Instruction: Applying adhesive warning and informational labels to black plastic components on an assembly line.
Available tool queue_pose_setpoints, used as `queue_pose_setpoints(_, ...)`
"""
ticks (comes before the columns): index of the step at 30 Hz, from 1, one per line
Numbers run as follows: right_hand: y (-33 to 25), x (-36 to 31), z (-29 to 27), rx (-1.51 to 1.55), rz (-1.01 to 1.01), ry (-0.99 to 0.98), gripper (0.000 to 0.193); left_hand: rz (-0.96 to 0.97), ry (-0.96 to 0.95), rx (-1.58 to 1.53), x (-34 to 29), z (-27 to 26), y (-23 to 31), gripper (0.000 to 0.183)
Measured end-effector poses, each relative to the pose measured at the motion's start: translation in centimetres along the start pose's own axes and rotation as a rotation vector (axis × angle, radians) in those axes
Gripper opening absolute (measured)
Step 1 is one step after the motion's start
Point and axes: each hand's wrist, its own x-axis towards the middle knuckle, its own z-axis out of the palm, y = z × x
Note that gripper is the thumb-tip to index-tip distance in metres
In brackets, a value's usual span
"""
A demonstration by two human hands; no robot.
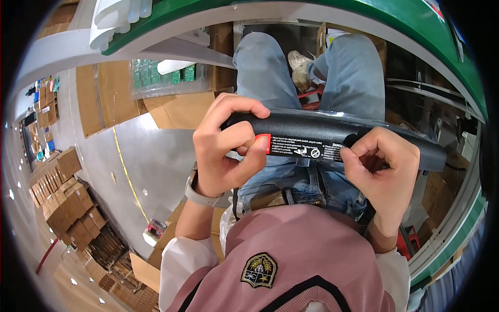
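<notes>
A long black plastic housing (306, 125) lies crosswise above my lap. On its near side is a black warning label (299, 147) with white print and a red left end. My left hand (228, 143) grips the housing's left end, fingers curled over the top, with the thumb pressed on the label's red part. My right hand (387, 166) is closed, thumb and index finger pinched at the label's right part, hiding that end. The housing continues to the right past this hand.
A green-edged workbench (332, 9) curves across the top and right. Open cardboard boxes (179, 106) stand beyond my left hand, with a clear tray of green circuit boards (150, 78). Stacked cartons (73, 208) line the far left. A yellow floor line (130, 179) runs between.
</notes>
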Motion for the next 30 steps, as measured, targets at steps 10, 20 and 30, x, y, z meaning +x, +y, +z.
queue_pose_setpoints(10, 0.3, 0.2, 0.0, 0.087, 0.092, -0.009, 0.019, -0.131, 0.061, -0.153, -0.4, -0.6, -1.1, 0.038)
queue_pose_setpoints(20, 0.1, 0.3, 0.2, 0.082, 0.077, -0.023, 0.019, -0.193, 0.062, -0.235, -0.6, -0.8, -1.1, 0.039)
queue_pose_setpoints(30, 0.3, 0.3, 0.5, 0.008, -0.014, 0.002, 0.019, -0.172, 0.063, -0.237, -0.8, -0.6, -1.5, 0.04)
